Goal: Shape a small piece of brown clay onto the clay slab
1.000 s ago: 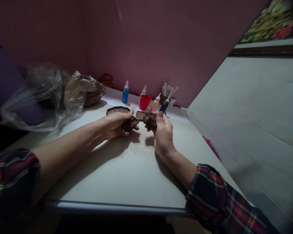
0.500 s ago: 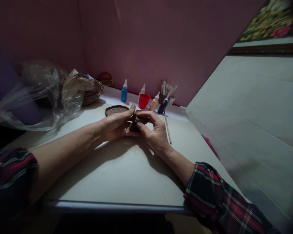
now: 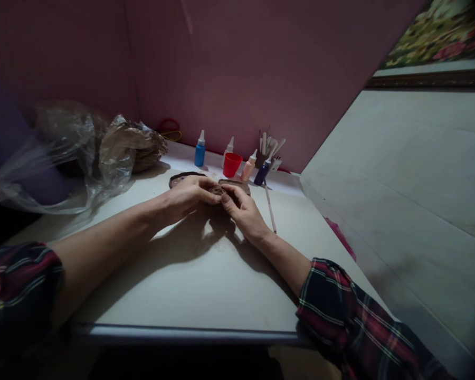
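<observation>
Gripping brown clay-like lump (image 3: 217,191) between fingers of left hand (image 3: 188,198) and right hand (image 3: 245,212), nearer than red cup (image 3: 232,165), slightly left. Best press evenly, rotate gradually, support edges against cracking.

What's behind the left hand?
Behind the left hand, part of a shallow brown dish shows: its dark far rim and a strip of its inside. The hand covers its near side, so what lies in that part can't be seen.
</observation>
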The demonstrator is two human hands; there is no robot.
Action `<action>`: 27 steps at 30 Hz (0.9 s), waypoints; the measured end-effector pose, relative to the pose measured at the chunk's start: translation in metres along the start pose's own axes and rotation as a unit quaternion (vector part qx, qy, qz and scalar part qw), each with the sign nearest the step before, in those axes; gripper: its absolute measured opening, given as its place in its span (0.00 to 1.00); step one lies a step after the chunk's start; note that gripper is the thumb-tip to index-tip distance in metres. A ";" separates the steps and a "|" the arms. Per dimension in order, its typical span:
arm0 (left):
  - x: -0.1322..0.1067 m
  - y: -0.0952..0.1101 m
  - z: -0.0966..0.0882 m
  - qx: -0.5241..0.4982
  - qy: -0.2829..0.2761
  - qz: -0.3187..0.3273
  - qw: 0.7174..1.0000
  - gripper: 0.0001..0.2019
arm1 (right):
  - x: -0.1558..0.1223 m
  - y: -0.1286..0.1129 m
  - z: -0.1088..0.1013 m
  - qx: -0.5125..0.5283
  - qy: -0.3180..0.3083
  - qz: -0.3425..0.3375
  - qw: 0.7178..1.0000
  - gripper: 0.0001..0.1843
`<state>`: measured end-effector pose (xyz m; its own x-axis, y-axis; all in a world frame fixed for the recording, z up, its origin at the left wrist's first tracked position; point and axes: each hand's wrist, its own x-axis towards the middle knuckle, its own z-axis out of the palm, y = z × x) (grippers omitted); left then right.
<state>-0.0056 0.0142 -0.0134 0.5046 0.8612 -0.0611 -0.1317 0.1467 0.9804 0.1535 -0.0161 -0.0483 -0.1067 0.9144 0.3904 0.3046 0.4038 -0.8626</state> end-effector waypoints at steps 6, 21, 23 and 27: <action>0.004 0.000 -0.005 0.061 0.024 0.048 0.997 0.20 | -0.002 -0.002 0.002 0.050 -0.021 -0.012 0.998 0.25; 0.009 -0.002 -0.002 0.128 0.057 0.095 0.986 0.14 | -0.002 -0.006 0.005 0.025 0.085 0.068 0.994 0.21; 0.010 -0.001 -0.001 0.134 0.060 0.092 0.985 0.13 | -0.003 -0.005 0.005 0.022 0.090 0.064 0.994 0.20; 0.010 -0.001 -0.001 0.142 0.068 0.094 0.983 0.13 | -0.003 -0.002 0.004 0.019 0.086 0.058 0.994 0.18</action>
<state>-0.0015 0.0235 -0.0148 0.3737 0.9198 0.1199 0.0420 -0.1459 0.9884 0.1493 -0.0199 -0.0494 0.0918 0.9380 0.3343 0.2690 0.2999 -0.9153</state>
